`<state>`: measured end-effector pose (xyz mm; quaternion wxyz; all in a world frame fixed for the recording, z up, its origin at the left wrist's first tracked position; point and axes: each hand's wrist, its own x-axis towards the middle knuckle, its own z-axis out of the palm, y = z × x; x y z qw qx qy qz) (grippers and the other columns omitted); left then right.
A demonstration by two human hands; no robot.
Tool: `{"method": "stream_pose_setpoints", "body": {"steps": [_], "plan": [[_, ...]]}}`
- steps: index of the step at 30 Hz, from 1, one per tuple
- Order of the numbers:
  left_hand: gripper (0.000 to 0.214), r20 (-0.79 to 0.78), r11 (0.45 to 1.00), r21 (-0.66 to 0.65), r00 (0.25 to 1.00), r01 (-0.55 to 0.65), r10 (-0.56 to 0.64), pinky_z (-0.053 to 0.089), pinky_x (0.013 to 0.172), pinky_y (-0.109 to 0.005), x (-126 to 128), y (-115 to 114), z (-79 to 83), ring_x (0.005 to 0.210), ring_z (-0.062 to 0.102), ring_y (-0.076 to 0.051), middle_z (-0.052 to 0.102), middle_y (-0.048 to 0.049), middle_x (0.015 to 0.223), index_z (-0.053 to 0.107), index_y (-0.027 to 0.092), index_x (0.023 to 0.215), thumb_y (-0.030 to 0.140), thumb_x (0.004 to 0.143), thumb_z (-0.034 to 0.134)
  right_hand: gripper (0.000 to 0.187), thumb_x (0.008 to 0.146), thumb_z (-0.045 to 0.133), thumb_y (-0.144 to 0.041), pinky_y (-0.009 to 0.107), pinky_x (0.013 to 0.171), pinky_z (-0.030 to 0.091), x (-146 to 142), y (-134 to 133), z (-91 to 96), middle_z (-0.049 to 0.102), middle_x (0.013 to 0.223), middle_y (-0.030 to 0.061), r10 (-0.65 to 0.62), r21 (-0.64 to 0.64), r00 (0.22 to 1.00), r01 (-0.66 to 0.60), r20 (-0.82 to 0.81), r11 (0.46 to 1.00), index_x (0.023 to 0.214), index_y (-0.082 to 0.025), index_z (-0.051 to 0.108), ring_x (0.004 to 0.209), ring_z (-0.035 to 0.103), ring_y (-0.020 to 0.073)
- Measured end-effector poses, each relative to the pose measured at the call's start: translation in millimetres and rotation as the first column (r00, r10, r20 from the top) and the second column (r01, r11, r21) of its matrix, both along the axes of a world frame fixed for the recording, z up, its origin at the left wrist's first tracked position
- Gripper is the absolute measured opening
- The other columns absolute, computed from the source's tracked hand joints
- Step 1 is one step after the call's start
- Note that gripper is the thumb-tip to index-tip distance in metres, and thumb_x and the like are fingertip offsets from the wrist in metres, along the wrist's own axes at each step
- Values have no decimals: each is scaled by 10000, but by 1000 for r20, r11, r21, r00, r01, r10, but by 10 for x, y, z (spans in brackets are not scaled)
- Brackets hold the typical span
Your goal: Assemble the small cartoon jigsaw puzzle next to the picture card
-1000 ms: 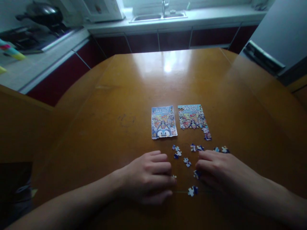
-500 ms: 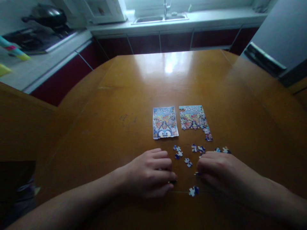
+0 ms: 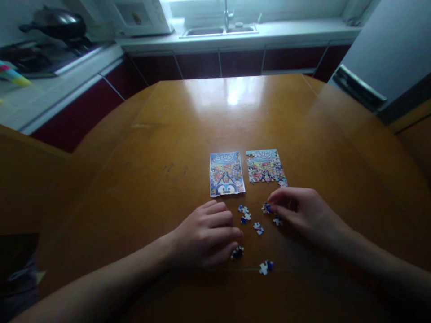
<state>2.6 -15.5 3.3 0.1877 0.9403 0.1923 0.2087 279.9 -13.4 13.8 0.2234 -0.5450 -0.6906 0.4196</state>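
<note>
My right hand [image 3: 299,206] pinches a dark blue puzzle piece [image 3: 267,207] between thumb and forefinger, low over the table. Beneath that hand lies a pale puzzle piece [image 3: 277,220]. My left hand [image 3: 210,233] rests on the wood, fingers loosely bent and apart, holding nothing visible. By its thumb is a dark puzzle piece [image 3: 237,253]. A partly joined jigsaw [image 3: 265,166] lies beyond my hands, its lower right part hidden behind my right hand. To its left is a printed picture sheet [image 3: 226,174] with a blue dog face at the bottom.
Between my hands lie loose puzzle pieces [image 3: 245,216] and a small patterned pair [image 3: 259,228]. Nearer me is a white and blue piece [image 3: 266,267]. The wooden table [image 3: 168,134] reaches to a counter with a sink [image 3: 205,32]; a wok [image 3: 60,22] stands far left.
My right hand has moved up and left and now pinches a piece. My left fingers have drawn back from the dark piece, which shows fully. The view has shifted slightly.
</note>
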Motion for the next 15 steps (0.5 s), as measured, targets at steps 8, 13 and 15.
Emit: {"method": "stream_pose_setpoints", "body": {"steps": [8,13,15], "plan": [[232,-9,970,142,979,-199,202,462,805,-366,145,283,-6,869,506,-197,621,-59,955,653,220,1101,193,876,599,126,847,606,-152,290,660,475,-108,392,40,718,747,30,-6,93,993,-4,114,996,773,-165,706,687,634,149],[197,-61,941,232,962,-245,265,461,816,-379,278,392,-86,888,479,-216,586,-74,963,671,212,1060,257,894,577,141,844,597,-140,290,674,472,-197,507,20,725,772,30,-9,130,989,-10,146,991,765,-173,709,702,630,151],[194,-82,940,240,960,-240,266,460,817,-380,287,397,-103,884,476,-217,577,-73,946,675,211,1049,285,906,565,134,842,604,-141,292,680,474,-213,523,-5,727,780,25,-18,131,989,-2,148,991,771,-181,711,708,633,152]]}}
